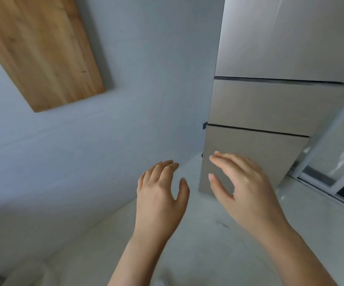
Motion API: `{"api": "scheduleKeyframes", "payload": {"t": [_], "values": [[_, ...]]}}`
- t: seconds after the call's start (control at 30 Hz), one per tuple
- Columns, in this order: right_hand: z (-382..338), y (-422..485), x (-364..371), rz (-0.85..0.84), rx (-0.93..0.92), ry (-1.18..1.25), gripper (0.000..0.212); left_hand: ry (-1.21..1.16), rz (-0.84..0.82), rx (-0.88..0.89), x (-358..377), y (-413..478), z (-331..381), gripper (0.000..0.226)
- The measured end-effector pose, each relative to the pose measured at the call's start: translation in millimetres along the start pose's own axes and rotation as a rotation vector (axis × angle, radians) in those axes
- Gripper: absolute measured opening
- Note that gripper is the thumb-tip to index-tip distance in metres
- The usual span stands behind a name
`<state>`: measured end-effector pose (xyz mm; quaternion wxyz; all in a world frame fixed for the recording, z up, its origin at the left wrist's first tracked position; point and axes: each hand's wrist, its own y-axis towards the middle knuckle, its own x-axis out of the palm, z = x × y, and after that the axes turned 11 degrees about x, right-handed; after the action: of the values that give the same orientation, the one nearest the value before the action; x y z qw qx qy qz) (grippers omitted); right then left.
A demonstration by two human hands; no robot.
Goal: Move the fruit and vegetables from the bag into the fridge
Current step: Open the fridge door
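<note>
A tall beige-grey fridge stands at the right, with all three of its door and drawer fronts closed. My left hand hovers over the pale floor just left of the fridge's bottom corner, fingers relaxed and holding nothing. My right hand is raised in front of the lowest drawer front, fingers spread and empty, not touching it as far as I can tell. No bag, fruit or vegetables are in view.
A pale grey wall runs along the left of the fridge, with a wooden panel at the upper left. A glass sliding door with a metal track sits to the right. Pale floor lies below.
</note>
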<state>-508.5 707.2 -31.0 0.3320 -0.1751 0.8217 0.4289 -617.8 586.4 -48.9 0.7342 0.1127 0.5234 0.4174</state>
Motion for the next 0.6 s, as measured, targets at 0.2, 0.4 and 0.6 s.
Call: {"api": "scheduleKeyframes", "payload": {"t": [0.2,0.4,0.6], "values": [[8,95,54,0.045,0.07,-0.074,0.039,-0.176,-0.02,-0.022,28,102,-65,0.049],[18,175,95,0.11,0.091,-0.112,0.038,-0.284,-0.026,0.008,55,185,-113,0.042],[59,220,118,0.13,0.127,-0.176,0.037,-0.476,-0.161,-0.053,104,242,-122,0.028]]}}
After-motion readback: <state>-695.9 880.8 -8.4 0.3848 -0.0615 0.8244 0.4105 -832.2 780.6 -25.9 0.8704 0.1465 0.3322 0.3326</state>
